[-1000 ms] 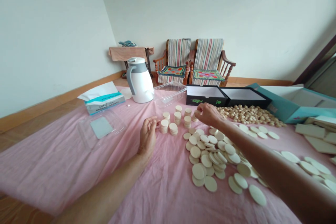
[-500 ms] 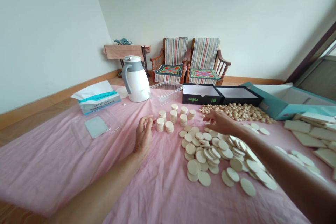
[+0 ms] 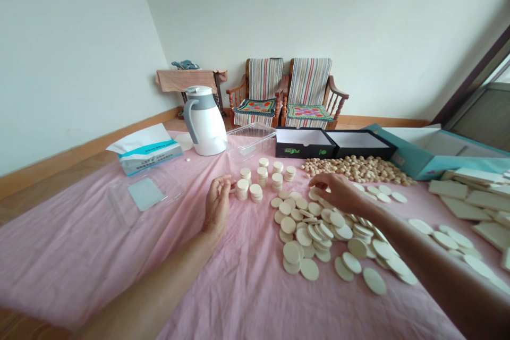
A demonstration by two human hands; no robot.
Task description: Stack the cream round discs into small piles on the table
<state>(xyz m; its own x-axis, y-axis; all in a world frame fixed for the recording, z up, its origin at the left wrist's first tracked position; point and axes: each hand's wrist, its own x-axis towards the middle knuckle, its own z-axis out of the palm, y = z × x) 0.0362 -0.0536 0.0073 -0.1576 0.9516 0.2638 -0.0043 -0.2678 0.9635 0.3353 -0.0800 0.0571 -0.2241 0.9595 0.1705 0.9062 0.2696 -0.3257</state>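
My left hand [image 3: 218, 201] rests on the pink cloth just left of several short stacks of pale round wooden discs [image 3: 242, 189]. Its fingers are loosely curved with the thumb apart, and I see nothing in it. My right hand [image 3: 331, 189] reaches over the far edge of a loose pile of the same discs [image 3: 305, 236]. Its fingers are bent downward and drawn together at the discs. What lies between those fingertips is hidden.
Behind the pile lie many small wooden beads [image 3: 358, 169] and two black boxes [image 3: 305, 147]. A teal box [image 3: 434, 162] and rectangular wooden pieces [image 3: 450, 189] are at right. At left are a white jug [image 3: 209, 130], a tissue pack [image 3: 149, 154] and clear plastic trays [image 3: 127, 207].
My right hand has shifted slightly toward me and to the right, down to the pile's far edge, with its forearm lower. My left hand stays beside the stacks.
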